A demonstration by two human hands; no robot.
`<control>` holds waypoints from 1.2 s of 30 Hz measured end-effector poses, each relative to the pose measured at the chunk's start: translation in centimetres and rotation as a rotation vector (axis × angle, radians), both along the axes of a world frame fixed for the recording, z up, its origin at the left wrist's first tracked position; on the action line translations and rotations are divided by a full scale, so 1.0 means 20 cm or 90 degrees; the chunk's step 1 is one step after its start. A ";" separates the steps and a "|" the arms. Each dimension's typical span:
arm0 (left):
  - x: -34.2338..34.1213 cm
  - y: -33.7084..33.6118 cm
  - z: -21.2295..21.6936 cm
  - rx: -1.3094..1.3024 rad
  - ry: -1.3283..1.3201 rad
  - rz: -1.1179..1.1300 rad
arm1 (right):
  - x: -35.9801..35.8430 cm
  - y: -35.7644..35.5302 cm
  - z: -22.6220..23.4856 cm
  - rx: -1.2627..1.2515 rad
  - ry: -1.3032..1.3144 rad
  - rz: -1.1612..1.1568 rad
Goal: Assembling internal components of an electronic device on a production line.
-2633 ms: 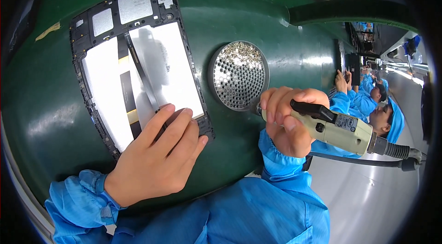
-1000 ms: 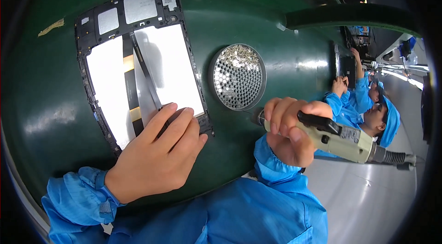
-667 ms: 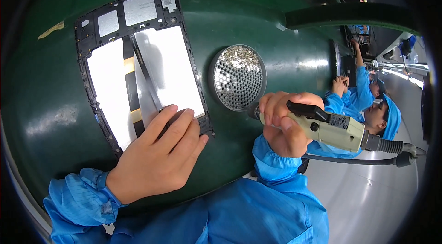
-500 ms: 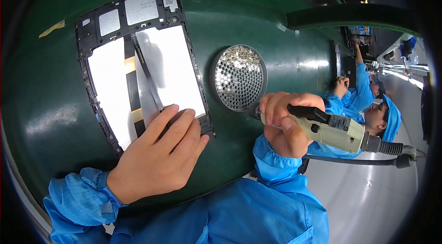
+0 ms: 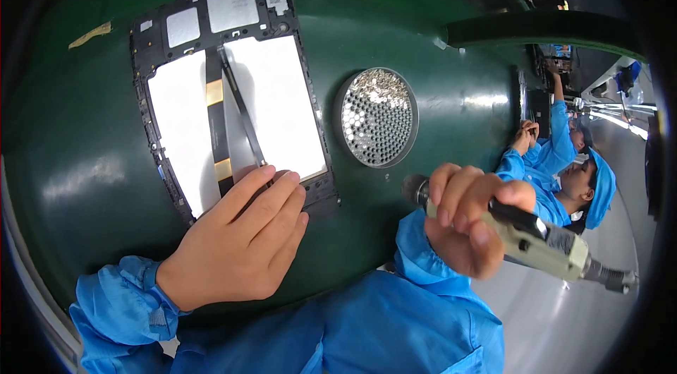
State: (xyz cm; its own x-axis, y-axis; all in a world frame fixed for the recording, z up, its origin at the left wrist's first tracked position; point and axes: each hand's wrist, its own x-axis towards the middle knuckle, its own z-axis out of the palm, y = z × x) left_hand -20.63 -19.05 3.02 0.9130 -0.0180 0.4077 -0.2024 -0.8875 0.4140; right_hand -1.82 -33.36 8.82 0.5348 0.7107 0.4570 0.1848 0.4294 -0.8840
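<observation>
A tablet-sized black device frame (image 5: 321, 201) with bright, shiny silver panels lies on the green bench, its long side running away from me. My left hand (image 5: 236, 243) rests palm down on its near end. Out from under those fingers comes a long thin dark strip (image 5: 243, 113), slanting over the panels; its near end is hidden and I cannot make out its kind. In my right hand (image 5: 469, 212), wrapped round its body, is a pale green electric screwdriver (image 5: 560, 261) with a black lever. Its nose points left, in the air, below a round screw dish (image 5: 379, 155).
Small shiny screws fill the far part of the perforated dish. A yellowish strip of tape (image 5: 90, 35) is stuck on the bench (image 5: 77, 176) at the far left. A green rail (image 5: 543, 27) crosses at the upper right. Co-workers in blue (image 5: 560, 123) sit at the right.
My right hand and the screwdriver have moved right and nearer to me, away from the dish, with its cable end tipped lower. The bench scene sits slightly farther right in view.
</observation>
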 end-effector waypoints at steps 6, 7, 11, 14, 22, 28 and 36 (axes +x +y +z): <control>-0.02 0.01 -0.04 -0.016 -0.025 -0.008 | -0.16 0.09 -0.03 -0.057 -0.039 0.176; -0.02 0.01 -0.04 -0.012 -0.049 0.004 | -0.18 0.11 -0.03 -0.059 -0.040 0.192; 0.00 0.00 -0.04 -0.016 -0.105 0.032 | -0.23 0.14 0.00 -0.031 0.030 0.212; -0.02 0.00 -0.04 -0.033 -0.064 0.021 | -0.24 0.15 -0.04 -0.069 -0.031 0.238; -0.02 -0.01 -0.04 -0.024 -0.074 0.031 | -0.25 0.16 -0.05 -0.092 -0.050 0.233; -0.02 0.00 -0.08 -0.011 -0.113 0.048 | -0.25 0.19 -0.07 -0.084 -0.047 0.251; 0.01 0.00 -0.03 -0.003 -0.073 0.030 | -0.24 0.15 -0.07 -0.020 0.016 0.201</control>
